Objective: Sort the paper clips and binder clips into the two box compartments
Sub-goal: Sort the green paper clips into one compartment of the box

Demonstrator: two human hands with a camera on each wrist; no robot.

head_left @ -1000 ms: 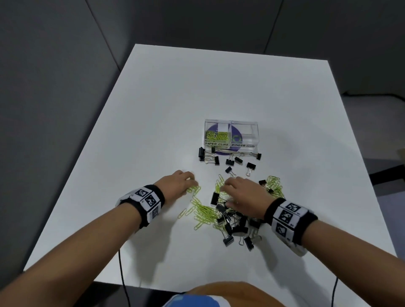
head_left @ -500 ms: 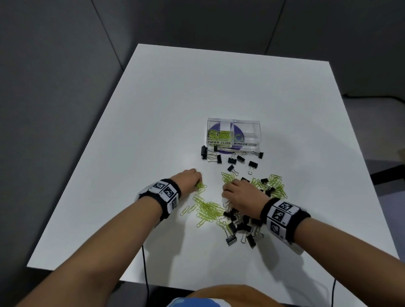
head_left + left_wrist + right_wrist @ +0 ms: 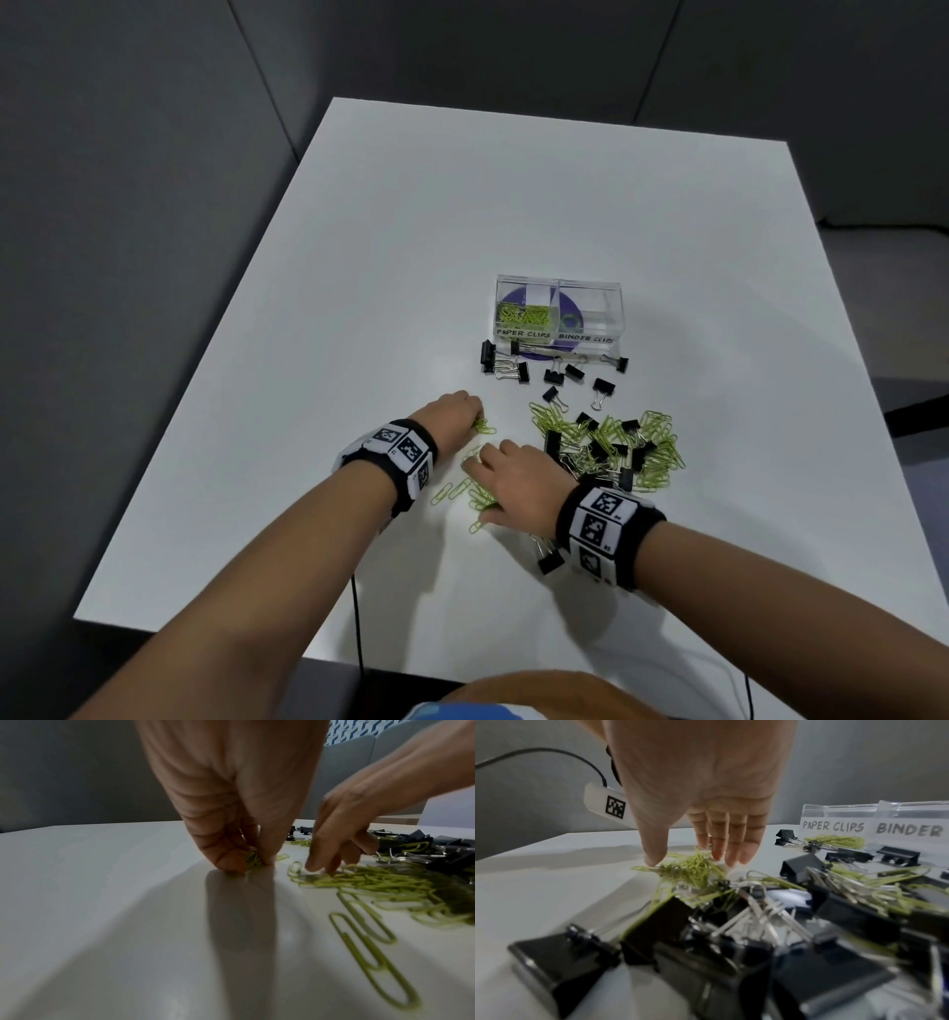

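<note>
My left hand (image 3: 473, 417) pinches a small bunch of green paper clips (image 3: 253, 860) between thumb and fingers, down on the white table (image 3: 411, 257). Just beside it, my right hand (image 3: 477, 480) reaches with straight fingers onto a loose heap of paper clips (image 3: 693, 871), thumb on one side and fingers on the other. A mixed pile of black binder clips (image 3: 598, 452) and paper clips lies to the right of that hand. The clear two-part box (image 3: 613, 308) stands behind; its left part, labelled PAPER CLIPS, holds several green clips (image 3: 524, 317), and nothing shows in the BINDER CLIPS part.
Several binder clips (image 3: 554, 377) lie in a row along the box's front. A few single paper clips (image 3: 449, 492) lie by my left wrist. A black cable (image 3: 355, 616) hangs off the near table edge. Grey walls close in on the left and behind.
My right hand has moved left, off the mixed pile and onto the paper-clip heap. My left hand has crept a little forward and right, still pinching paper clips.
</note>
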